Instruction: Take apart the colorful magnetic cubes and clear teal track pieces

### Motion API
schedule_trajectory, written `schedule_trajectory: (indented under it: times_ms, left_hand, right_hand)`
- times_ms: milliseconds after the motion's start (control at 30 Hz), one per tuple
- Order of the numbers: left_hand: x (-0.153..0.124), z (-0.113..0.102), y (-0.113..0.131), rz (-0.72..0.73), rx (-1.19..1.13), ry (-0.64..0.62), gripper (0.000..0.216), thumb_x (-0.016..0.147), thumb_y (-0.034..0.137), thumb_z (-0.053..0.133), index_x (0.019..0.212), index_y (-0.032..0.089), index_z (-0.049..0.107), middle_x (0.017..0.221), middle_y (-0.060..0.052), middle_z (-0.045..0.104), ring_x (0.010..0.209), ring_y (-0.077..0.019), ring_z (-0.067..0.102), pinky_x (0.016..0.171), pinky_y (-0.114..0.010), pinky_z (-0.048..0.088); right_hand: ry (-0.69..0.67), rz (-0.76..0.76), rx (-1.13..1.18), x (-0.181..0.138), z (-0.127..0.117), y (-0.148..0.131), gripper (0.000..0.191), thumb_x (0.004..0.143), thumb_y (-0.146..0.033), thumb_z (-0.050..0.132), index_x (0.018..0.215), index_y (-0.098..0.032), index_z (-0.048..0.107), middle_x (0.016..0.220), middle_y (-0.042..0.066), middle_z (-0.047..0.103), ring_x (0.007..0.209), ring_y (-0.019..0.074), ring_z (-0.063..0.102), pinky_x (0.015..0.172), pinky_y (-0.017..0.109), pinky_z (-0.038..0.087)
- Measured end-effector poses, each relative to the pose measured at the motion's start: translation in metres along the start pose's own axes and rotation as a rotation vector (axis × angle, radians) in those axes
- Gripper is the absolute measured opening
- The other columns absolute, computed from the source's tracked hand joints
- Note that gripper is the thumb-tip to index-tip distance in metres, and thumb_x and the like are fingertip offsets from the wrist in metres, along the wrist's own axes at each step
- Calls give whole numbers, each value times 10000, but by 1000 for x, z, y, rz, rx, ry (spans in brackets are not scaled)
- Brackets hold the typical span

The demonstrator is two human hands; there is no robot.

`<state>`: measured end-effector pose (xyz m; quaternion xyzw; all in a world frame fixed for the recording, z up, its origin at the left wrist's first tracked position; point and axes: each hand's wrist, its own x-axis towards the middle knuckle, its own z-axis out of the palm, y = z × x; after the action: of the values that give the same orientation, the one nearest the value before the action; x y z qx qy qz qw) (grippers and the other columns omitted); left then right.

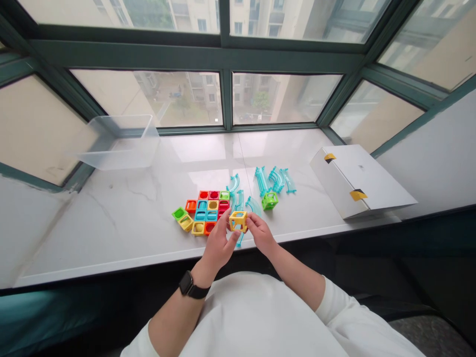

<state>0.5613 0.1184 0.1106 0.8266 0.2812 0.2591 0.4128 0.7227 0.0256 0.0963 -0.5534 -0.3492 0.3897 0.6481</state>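
A yellow open-sided toy block (238, 215) is held between both hands above the front of the sill. My left hand (218, 243) grips its left side, thumb below and fingers along the edge. At its right side, the fingertips of my right hand (261, 234) pinch the block. Just left of it lies a cluster of red, blue, yellow and green blocks (201, 215), partly covered by my left hand. Clear teal track pieces (233, 183) lie behind and under the hands. A green open block (269, 201) stands to the right on the sill.
More teal track pieces (275, 179) lie behind the green block. A clear plastic bin (122, 159) stands at the back left of the marble sill (122, 208). On the right is a white box (368, 178) with yellow-and-black tabs. Green-framed windows (201, 57) enclose the back.
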Motion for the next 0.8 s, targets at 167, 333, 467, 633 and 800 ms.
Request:
schedule_trajectory:
  times_ms: [167,333,467,633,800]
  left_hand:
    - [15,-3,20,-57,-56,-45,641,1023,618,547,1540,247,466,1299,-127,741,1108,-276,730,945,-403,563]
    - [18,-8,36,-123,-69,-65,502,986,610,606,1344,258,590,977,-53,790,878,-250,754,780,-359,565]
    - [18,-9,44,-184,-92,-47,467,964,617,644,1267,262,608,882,-23,775,810,-232,744,731,-332,554]
    - [16,-9,45,-194,-110,-7,477,1012,668,529,1217,250,632,804,-17,740,741,-220,708,699,-326,529]
    - [12,-5,36,-131,-204,-10,577,1076,678,323,1310,249,630,1118,-83,748,865,-214,702,773,-338,548]
  right_hand:
    - [-3,35,28,-2,8,-12,392,1001,-624,614,976,-240,683,905,16,652,765,167,597,720,296,534]
    - [-8,87,64,-6,11,-10,427,993,-660,603,957,-238,653,738,-16,592,610,140,529,579,272,475]
    - [-31,58,36,-10,14,-11,434,992,-665,613,971,-233,654,696,-30,563,586,134,517,560,267,460]
    - [-64,10,5,-14,14,-19,407,1042,-626,561,956,-237,642,742,-17,597,641,141,579,627,276,496]
    - [-43,-75,-70,-14,10,-29,402,1040,-611,573,949,-233,675,814,8,629,670,149,611,644,283,526]
